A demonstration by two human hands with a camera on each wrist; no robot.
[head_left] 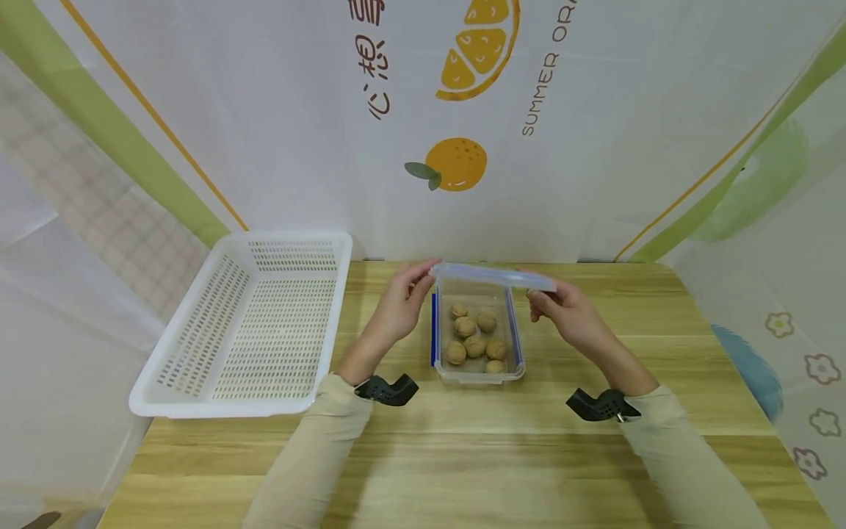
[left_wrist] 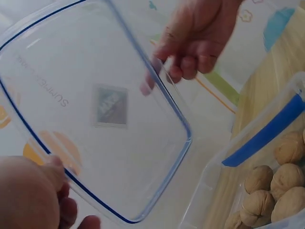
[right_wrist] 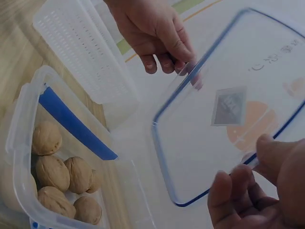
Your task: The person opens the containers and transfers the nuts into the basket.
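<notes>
A clear plastic lid [left_wrist: 71, 138] with a blue seal is held up over the back of the food container [head_left: 479, 377]. My left hand [head_left: 401, 297] pinches its left edge between thumb and fingers. At the opposite edge, my right hand [head_left: 567, 308] pinches it the same way. The lid is tilted, and a small square label [right_wrist: 229, 106] shows at its middle. Inside the uncovered container lie several walnuts [head_left: 474, 346]. Blue clip strips [right_wrist: 74, 121] run along the container's sides.
To the left stands a white perforated basket [head_left: 340, 294], with nothing in it. Both rest on a wooden table [head_left: 463, 463]. A white cloth [head_left: 297, 147] printed with oranges and lettering hangs right behind the table's far edge.
</notes>
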